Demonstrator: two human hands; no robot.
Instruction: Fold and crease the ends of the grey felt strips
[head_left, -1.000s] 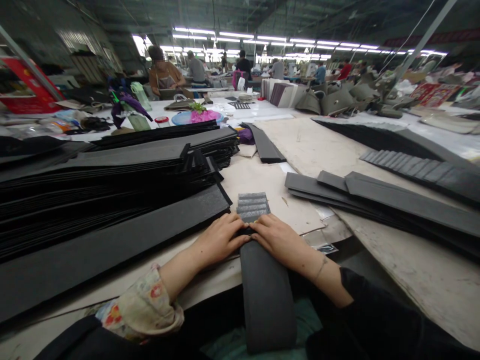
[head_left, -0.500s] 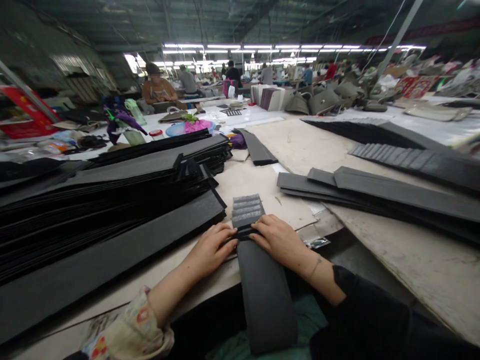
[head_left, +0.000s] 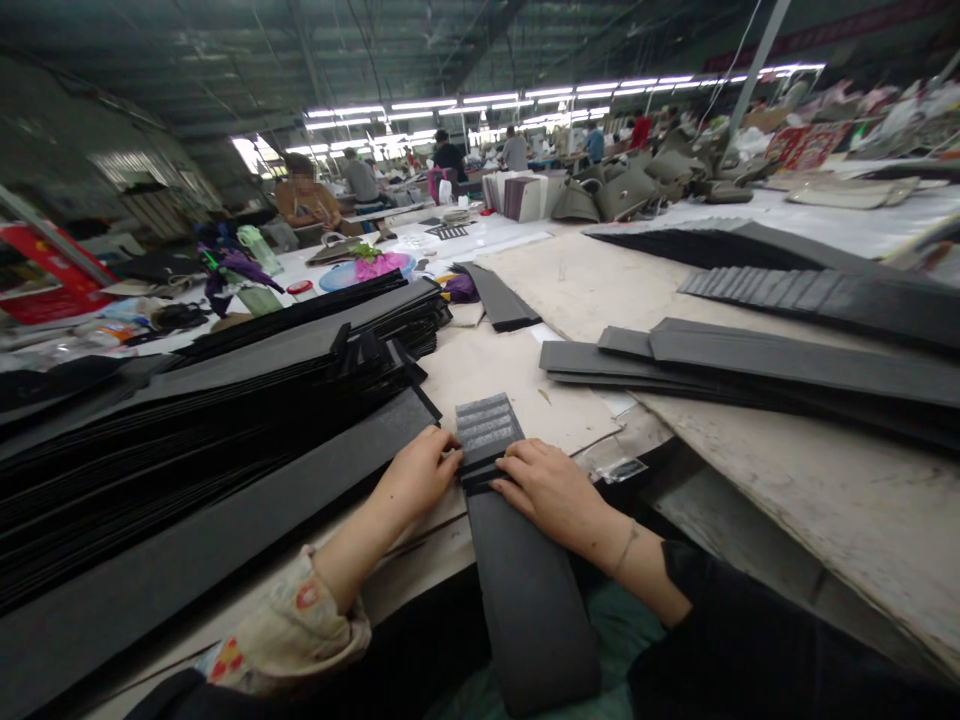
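Note:
A bundle of long dark grey strips (head_left: 525, 590) lies over the table's near edge and hangs toward my lap. Its far ends (head_left: 487, 430) are fanned into steps on the table. My left hand (head_left: 416, 480) rests at the left edge of the bundle, fingers curled against it. On the right side, my right hand (head_left: 551, 490) lies on top of the bundle, fingertips pressing the strip edges just below the fanned ends. Both hands touch the same bundle.
A tall stack of long black sheets (head_left: 210, 420) fills the left of the table (head_left: 750, 440). More dark strips (head_left: 750, 370) lie to the right and a small pile (head_left: 499, 295) lies behind. Other people work at far tables (head_left: 304, 200).
The view has shifted and tilted. My hands stay on the bundle; the fingers have drawn slightly apart, and more of the stepped strip ends show between them.

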